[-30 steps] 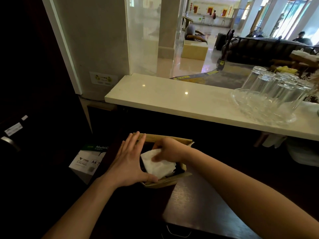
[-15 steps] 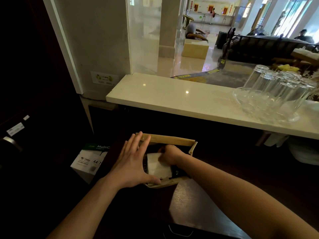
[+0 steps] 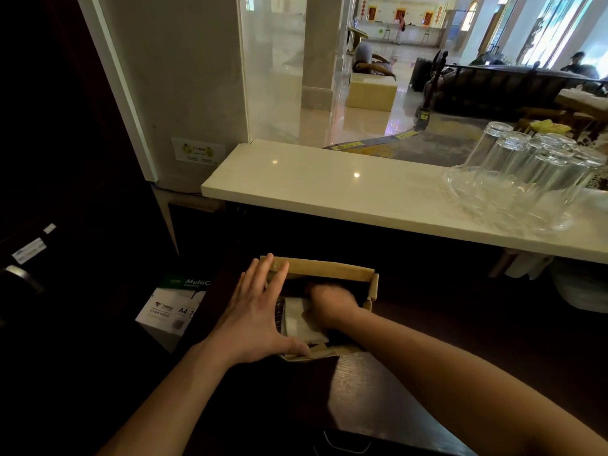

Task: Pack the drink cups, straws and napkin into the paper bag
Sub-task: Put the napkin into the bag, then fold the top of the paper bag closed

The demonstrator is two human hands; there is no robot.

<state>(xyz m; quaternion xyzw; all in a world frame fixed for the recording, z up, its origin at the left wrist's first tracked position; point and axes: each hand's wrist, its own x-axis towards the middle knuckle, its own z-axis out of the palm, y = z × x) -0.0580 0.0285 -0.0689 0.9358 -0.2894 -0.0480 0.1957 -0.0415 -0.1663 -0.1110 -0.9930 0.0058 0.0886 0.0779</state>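
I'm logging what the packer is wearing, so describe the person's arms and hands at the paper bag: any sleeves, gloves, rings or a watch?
Both forearms are bare as far as the frame shows; no sleeve edge is in view. The left hand wears no glove, ring or watch that I can see. The right hand is motion-blurred, but it looks ungloved, with nothing on the wrist. No markings are visible on either arm.

Dark wooden table [image 3: 378, 390], carrying an open brown paper bag [image 3: 329, 269] near its far left corner. Above and behind, pale stone counter [image 3: 329, 189] with upturned clear glasses [image 3: 526, 169] at right.
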